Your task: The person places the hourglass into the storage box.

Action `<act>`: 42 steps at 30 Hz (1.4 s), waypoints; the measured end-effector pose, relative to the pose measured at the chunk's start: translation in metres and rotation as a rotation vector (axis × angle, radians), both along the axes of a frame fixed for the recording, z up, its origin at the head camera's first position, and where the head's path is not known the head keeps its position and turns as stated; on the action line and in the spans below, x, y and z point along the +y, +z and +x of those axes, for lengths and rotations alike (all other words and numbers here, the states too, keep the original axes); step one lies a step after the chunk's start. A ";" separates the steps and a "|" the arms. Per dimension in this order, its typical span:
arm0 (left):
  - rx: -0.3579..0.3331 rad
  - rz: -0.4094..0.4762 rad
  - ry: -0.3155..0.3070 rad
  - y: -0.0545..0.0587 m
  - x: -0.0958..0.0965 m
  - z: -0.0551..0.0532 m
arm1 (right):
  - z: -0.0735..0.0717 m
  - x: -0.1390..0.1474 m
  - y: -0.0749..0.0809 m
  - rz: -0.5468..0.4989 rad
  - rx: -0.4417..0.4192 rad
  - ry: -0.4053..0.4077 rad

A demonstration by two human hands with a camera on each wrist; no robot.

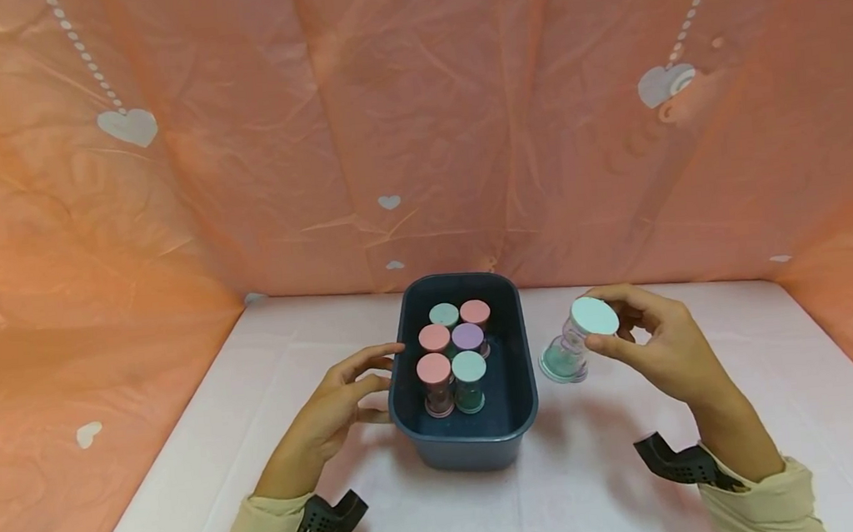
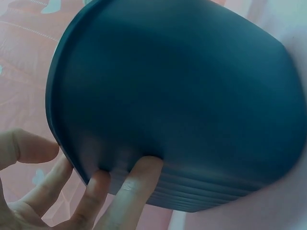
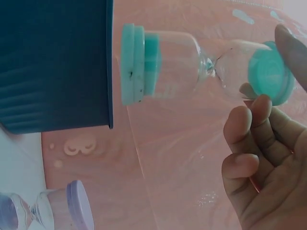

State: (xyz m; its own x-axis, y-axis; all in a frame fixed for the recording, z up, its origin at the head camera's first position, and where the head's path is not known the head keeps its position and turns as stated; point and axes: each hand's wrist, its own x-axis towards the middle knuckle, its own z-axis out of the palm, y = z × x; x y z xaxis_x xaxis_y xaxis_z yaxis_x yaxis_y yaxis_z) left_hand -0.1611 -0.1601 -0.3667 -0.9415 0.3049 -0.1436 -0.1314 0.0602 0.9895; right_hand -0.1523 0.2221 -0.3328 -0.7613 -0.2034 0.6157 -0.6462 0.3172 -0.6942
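My right hand (image 1: 654, 340) pinches an hourglass (image 3: 175, 64) with mint-green caps by its top cap. It is held to the right of a dark blue bin (image 1: 460, 455), tilted in the head view, with green sand at its lower end. On the bin's left side, my left hand (image 1: 342, 398) touches the outer wall with extended fingers (image 2: 139, 184), one fingertip right at the rim. Inside the bin several hourglasses stand upright, among them a pink-capped one (image 1: 434, 369), a mint-capped one (image 1: 469, 368) and a purple-capped one (image 1: 467, 337).
A hourglass with lilac caps (image 3: 79, 206) shows at the lower left of the right wrist view. White cloth covers the table (image 1: 254, 371). An orange-pink curtain (image 1: 416, 133) with white hearts hangs behind and at both sides. Each wrist carries a black camera mount (image 1: 333, 515).
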 end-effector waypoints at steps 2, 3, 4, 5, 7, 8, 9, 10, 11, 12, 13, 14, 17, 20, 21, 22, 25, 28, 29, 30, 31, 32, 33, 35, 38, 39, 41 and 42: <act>0.003 0.001 -0.004 0.000 0.000 0.000 | 0.000 -0.001 0.000 0.012 0.017 0.010; 0.007 0.002 -0.007 0.000 0.000 0.000 | 0.000 -0.002 0.000 0.014 0.023 0.015; 0.008 0.000 -0.008 0.000 0.000 0.000 | 0.000 -0.003 0.001 0.015 0.026 0.019; 0.009 0.000 -0.008 0.000 0.000 -0.001 | 0.000 -0.003 0.001 0.018 0.031 0.021; 0.005 0.001 -0.005 0.000 0.000 -0.001 | 0.001 -0.004 0.002 0.026 0.034 0.028; 0.001 0.003 -0.002 0.000 0.000 -0.001 | 0.001 -0.005 0.002 0.021 0.031 0.031; -0.003 0.005 -0.001 0.000 0.000 -0.001 | 0.002 -0.006 0.003 0.021 0.030 0.033; -0.006 0.006 0.003 -0.001 0.001 -0.001 | 0.002 -0.007 0.003 0.027 0.032 0.035; -0.009 0.010 0.005 -0.001 0.001 -0.002 | 0.002 -0.008 0.003 0.033 0.033 0.040; -0.012 0.012 0.007 -0.001 0.001 -0.002 | 0.002 -0.009 0.004 0.035 0.032 0.043; -0.012 0.015 0.006 -0.001 0.001 -0.002 | 0.002 -0.010 0.004 0.036 0.031 0.046; -0.014 0.018 0.009 -0.001 0.001 -0.002 | 0.002 -0.011 0.004 0.040 0.028 0.047; -0.016 0.017 0.010 -0.001 0.000 -0.002 | 0.003 -0.015 0.004 0.056 0.020 0.051; -0.017 0.011 0.014 -0.001 0.000 -0.002 | 0.003 -0.019 0.003 0.064 0.012 0.049; -0.017 0.013 0.014 -0.001 0.000 -0.001 | 0.003 -0.021 0.003 0.067 0.008 0.049; -0.018 0.015 0.014 -0.001 0.000 -0.001 | 0.003 -0.022 0.003 0.068 0.005 0.050; -0.020 0.016 0.016 -0.001 -0.001 0.000 | 0.003 -0.028 0.004 0.076 -0.001 0.061; -0.021 0.015 0.013 -0.002 -0.002 0.001 | 0.002 -0.034 0.004 0.096 -0.009 0.079; -0.020 0.016 0.012 -0.002 -0.002 0.002 | 0.001 -0.036 0.005 0.107 -0.016 0.085; -0.020 0.017 0.012 -0.003 -0.002 0.002 | 0.000 -0.038 0.006 0.119 -0.021 0.093; -0.020 0.019 0.012 -0.003 -0.002 0.002 | -0.001 -0.041 0.007 0.133 -0.027 0.100; -0.021 0.021 0.011 -0.004 -0.002 0.002 | -0.003 -0.043 0.008 0.146 -0.032 0.108; -0.022 0.021 0.010 -0.004 -0.002 0.002 | -0.004 -0.044 0.009 0.158 -0.037 0.116; -0.027 0.023 0.013 -0.004 -0.002 0.001 | -0.006 -0.048 0.012 0.179 -0.048 0.135; -0.032 0.018 0.017 -0.005 -0.001 -0.001 | -0.010 -0.054 0.015 0.206 -0.063 0.154; -0.031 0.017 0.016 -0.005 0.000 -0.002 | -0.010 -0.056 0.016 0.217 -0.075 0.156; -0.037 0.018 0.023 -0.005 0.001 -0.002 | -0.012 -0.061 0.016 0.238 -0.105 0.160; -0.041 0.017 0.027 -0.005 0.001 -0.002 | -0.013 -0.064 0.015 0.251 -0.118 0.161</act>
State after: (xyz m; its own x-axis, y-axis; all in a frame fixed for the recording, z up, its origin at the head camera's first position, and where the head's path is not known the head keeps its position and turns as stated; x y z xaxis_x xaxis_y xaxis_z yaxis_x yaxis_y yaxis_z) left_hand -0.1634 -0.1591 -0.3718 -0.9428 0.2822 -0.1772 -0.1732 0.0394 0.9841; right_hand -0.1648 0.1583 -0.3179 -0.7701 -0.4617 0.4401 -0.6216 0.3881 -0.6804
